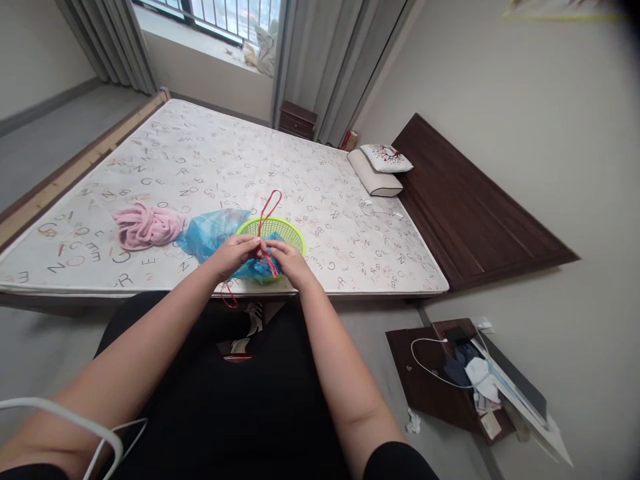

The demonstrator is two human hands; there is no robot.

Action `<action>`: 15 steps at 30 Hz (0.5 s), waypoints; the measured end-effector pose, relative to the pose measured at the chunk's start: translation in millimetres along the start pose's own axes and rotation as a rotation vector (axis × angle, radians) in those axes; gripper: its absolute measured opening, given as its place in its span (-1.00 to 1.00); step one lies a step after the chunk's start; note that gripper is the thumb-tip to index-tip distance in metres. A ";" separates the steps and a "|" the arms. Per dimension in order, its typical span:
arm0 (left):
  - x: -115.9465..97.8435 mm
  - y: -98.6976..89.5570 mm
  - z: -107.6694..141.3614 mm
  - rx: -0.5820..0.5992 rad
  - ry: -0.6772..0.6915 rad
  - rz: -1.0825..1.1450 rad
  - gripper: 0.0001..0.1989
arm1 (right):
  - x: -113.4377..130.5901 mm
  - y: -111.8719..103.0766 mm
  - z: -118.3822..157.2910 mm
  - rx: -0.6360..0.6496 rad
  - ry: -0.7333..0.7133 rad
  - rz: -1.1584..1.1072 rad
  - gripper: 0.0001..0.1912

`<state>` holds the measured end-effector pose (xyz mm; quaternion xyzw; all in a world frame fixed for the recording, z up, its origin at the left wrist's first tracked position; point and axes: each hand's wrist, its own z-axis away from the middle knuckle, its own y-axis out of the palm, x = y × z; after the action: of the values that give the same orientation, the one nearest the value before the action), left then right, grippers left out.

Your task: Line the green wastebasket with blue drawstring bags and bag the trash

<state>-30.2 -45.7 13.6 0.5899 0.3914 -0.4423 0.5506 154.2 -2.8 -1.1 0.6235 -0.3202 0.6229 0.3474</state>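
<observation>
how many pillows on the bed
2. A white pillow with a red tree print sits at the far corner of the mattress by the dark wooden headboard, with a plain cream pillow beside it.

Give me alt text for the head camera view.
The left hand and right hand pinch a red cord over a blue plastic bag and green basket on a mattress, beside a pink cloth.

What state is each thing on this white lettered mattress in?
Red cord loop, stretched up, lower end dangling.
Left hand, pinching the cord.
Right hand, pinching the cord.
Blue plastic bag, crumpled.
Green plastic mesh basket, partly covered by the bag.
Pink cloth, bunched up.
</observation>
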 end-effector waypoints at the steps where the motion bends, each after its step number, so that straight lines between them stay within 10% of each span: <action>1: 0.0 -0.1 -0.3 0.006 -0.002 0.023 -0.66 | 0.4 1.8 0.7 0.012 -0.008 0.012 -0.66; 10: 17.3 -8.6 -5.9 -0.011 -0.027 0.022 -0.58 | 2.4 13.0 1.1 -0.214 -0.007 0.185 -0.86; 15: 17.9 -10.3 -5.2 -0.025 -0.016 -0.028 -0.57 | -3.6 8.7 2.1 -0.120 -0.004 0.053 -0.78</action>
<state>-34.1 -40.1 -6.6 0.5738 0.4007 -0.4497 0.5550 148.0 -9.5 -4.4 0.5942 -0.3740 0.6104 0.3668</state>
